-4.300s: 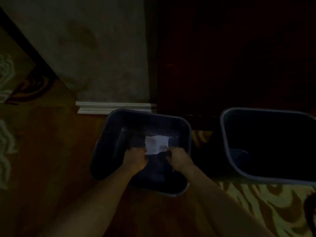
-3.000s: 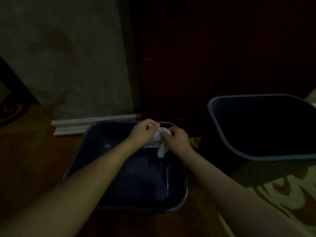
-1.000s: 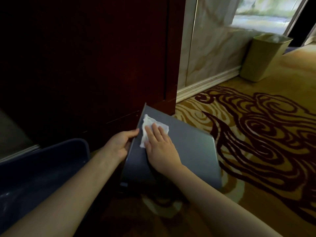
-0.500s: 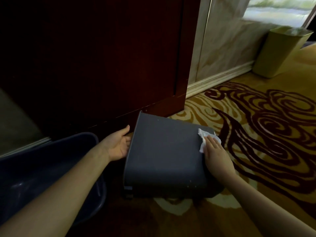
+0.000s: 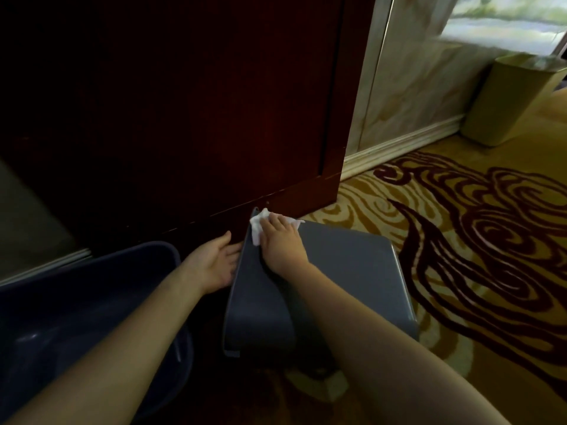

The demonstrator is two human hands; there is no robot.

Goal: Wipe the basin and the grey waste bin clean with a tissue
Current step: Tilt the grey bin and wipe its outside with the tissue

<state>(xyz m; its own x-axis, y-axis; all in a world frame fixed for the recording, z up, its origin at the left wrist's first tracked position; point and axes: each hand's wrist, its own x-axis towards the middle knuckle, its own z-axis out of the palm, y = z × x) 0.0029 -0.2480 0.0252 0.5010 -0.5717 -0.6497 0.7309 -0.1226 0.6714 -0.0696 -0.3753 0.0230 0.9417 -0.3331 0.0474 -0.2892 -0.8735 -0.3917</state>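
Observation:
The grey waste bin [image 5: 352, 271] lies tipped on its side on the carpet, one flat wall facing up. My right hand [image 5: 280, 240] presses a crumpled white tissue [image 5: 257, 225] flat against that wall at its far left corner. My left hand [image 5: 213, 262] rests open against the bin's left side, fingers spread, holding nothing. The dark blue basin [image 5: 92, 289] stands on the floor at the lower left, partly under my left forearm.
A dark red wooden door [image 5: 184, 102] rises right behind the bin and basin. A beige waste bin [image 5: 509, 99] stands by the marble wall at the far right. Patterned gold and maroon carpet [image 5: 475, 225] spreads to the right.
My right hand has slid the tissue from the bin wall's right edge back to its far left corner. The left hand stays against the bin's left side.

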